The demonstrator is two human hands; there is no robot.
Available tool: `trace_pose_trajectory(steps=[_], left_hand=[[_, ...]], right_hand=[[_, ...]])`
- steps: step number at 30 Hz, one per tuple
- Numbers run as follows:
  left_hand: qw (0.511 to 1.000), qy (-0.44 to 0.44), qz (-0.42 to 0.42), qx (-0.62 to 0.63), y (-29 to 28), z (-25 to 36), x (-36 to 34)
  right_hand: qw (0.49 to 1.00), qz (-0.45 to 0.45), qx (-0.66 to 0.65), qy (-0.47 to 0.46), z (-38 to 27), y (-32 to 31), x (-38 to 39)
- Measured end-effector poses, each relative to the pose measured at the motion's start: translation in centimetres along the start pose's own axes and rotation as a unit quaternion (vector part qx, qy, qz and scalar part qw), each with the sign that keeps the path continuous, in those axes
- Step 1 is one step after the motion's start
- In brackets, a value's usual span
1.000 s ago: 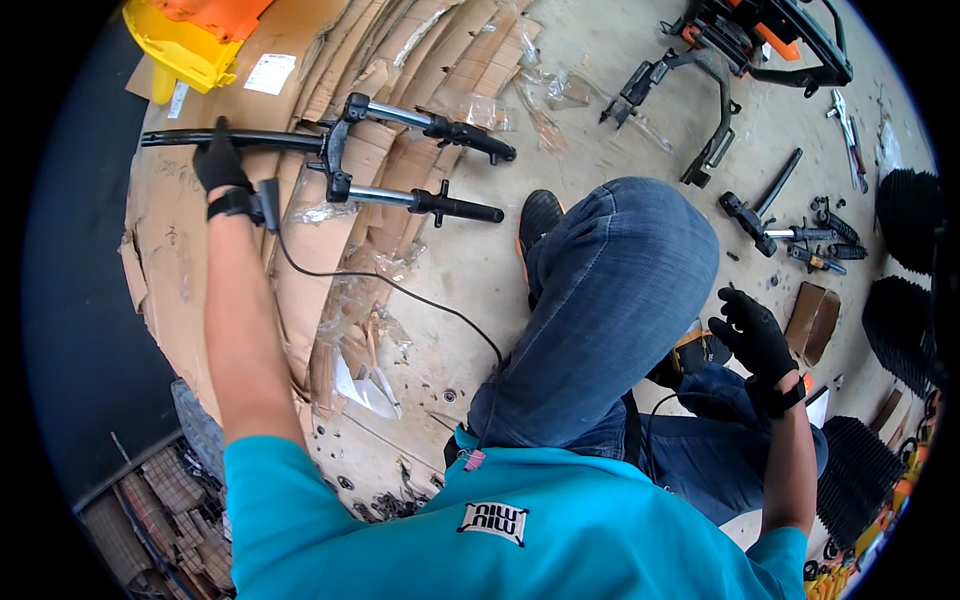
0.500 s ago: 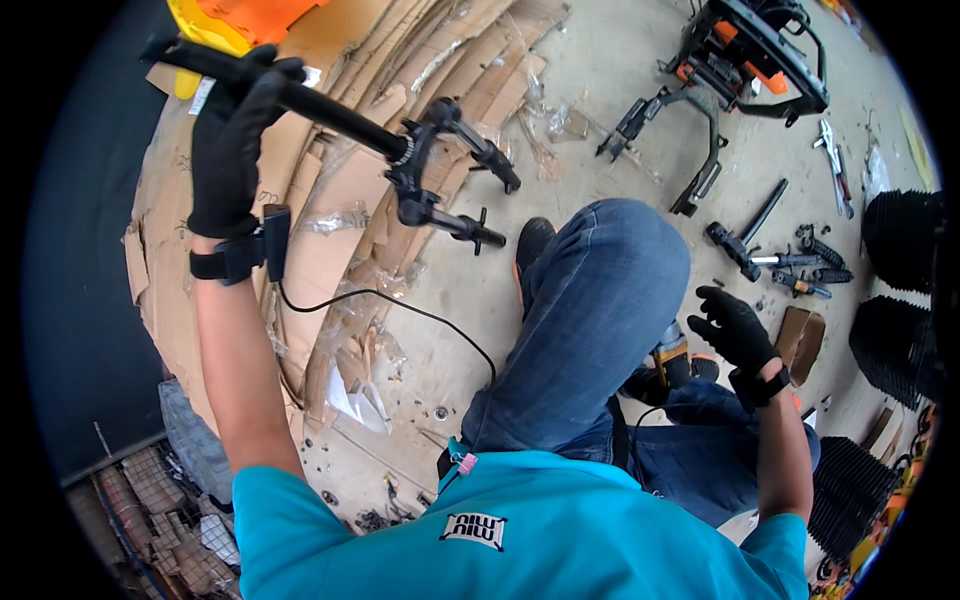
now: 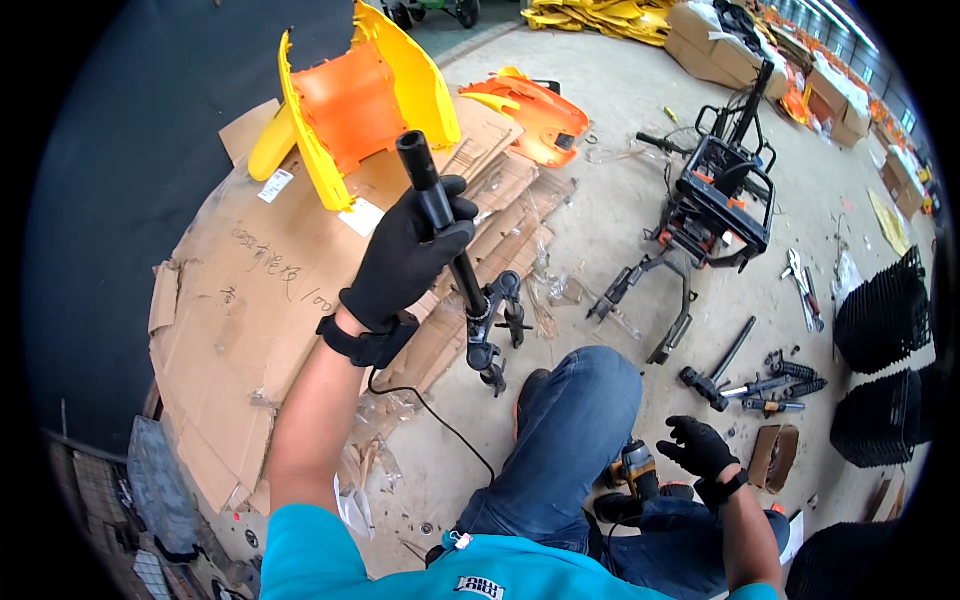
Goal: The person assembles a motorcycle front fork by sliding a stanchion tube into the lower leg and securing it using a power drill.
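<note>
A gloved left hand [image 3: 408,258] is clamped around a black handlebar assembly [image 3: 462,268], raised upright over flattened cardboard [image 3: 240,300] beside a yellow-and-orange body panel [image 3: 350,95]. The steel part looks stiff and fairly heavy, best gripped mid-tube as here, with the bracket end hanging below. The left arm reaches forward, wrist cocked. Past a bent denim knee [image 3: 575,420], the gloved right hand [image 3: 697,447] hovers with fingers loosely spread above a cordless drill [image 3: 633,470] on the concrete floor [image 3: 620,200].
</note>
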State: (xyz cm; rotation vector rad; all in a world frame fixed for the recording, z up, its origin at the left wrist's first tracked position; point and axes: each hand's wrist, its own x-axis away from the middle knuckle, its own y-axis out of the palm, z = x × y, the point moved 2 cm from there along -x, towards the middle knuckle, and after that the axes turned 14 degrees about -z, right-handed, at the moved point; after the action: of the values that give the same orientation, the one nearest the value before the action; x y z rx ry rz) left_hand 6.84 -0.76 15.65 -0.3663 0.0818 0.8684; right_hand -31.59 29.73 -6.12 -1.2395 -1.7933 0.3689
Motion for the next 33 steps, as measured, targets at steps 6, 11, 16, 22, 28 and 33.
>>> trace_pose_trajectory(steps=[6, 11, 16, 22, 28, 33], left_hand=[[1.0, 0.024, 0.006, -0.017, 0.5, 1.5, -0.3], [0.997, 0.049, -0.042, -0.045, 0.5, 0.0, -0.6], [0.993, 0.011, -0.117, 0.005, 1.2, -4.4, -1.3], [0.975, -0.044, -0.204, 0.071, 2.2, -7.5, -1.7], [0.996, -0.039, -0.055, -0.055, 3.8, -7.2, -0.7], [0.984, -0.088, 0.153, -0.002, 5.7, -3.9, -0.1]], right_hand=[[1.0, -0.006, -0.015, 0.016, -0.4, -0.1, 0.3], [1.0, 0.003, -0.008, -0.017, -0.3, -0.1, -0.1], [1.0, -0.014, -0.013, 0.006, -0.3, 0.1, 0.2], [1.0, -0.016, -0.01, 0.012, 0.1, 0.5, 0.0], [0.998, -0.028, -0.044, 0.021, -0.2, 0.3, -0.4], [0.998, -0.038, -0.043, 0.034, -0.1, -0.1, -0.9]])
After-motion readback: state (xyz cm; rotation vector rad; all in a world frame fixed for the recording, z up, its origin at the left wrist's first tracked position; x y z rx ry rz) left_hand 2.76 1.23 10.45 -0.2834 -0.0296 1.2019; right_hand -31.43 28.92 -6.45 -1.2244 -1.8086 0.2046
